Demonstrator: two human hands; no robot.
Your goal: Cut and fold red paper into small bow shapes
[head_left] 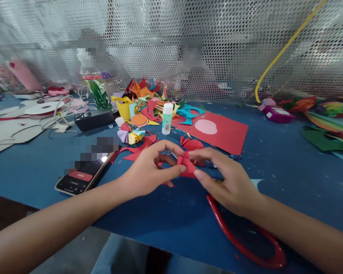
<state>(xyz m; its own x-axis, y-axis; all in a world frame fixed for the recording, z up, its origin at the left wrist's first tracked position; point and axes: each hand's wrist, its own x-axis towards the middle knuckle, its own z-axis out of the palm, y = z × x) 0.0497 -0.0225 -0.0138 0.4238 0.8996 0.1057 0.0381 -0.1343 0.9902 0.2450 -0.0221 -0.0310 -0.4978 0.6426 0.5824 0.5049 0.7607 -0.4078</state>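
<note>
Between my two hands is a small folded piece of red paper [188,169], held just above the blue table. My left hand [154,167] pinches its left side between thumb and fingers. On the other side, my right hand [225,179] grips the paper's right edge with thumb and forefinger. Behind them lie a rounded red paper cutout [193,144] and red scraps [140,149]. A glue stick [167,120] with a white cap stands upright farther back. Under my right forearm lie scissors with a large red handle [225,228]; their blades are mostly hidden.
A phone [87,169] lies at left, near a green bottle [97,89] and a black box [93,119]. Colourful paper scraps [143,95] pile at the back beside a red sheet [231,131] bearing a pink oval. Perforated metal [217,45] walls the far edge.
</note>
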